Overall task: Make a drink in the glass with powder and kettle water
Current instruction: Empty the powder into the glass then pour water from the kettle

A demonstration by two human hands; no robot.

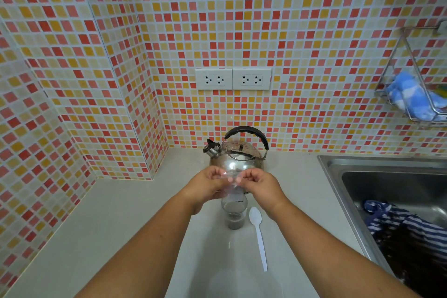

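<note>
A clear glass (234, 213) stands on the pale counter (135, 220) with dark powder at its bottom. Directly above it my left hand (208, 182) and my right hand (260, 182) both pinch the top of a small transparent sachet (232, 192), which hangs over the glass mouth. A white plastic spoon (258, 234) lies just right of the glass, bowl toward the wall. Behind my hands sits a steel kettle (238, 152) with a black handle, spout pointing left.
A steel sink (377, 176) fills the right side, with a blue striped cloth (406, 227) inside. A wire rack (411, 94) with a blue cloth hangs on the tiled wall. Two double wall sockets (233, 79) sit above the kettle.
</note>
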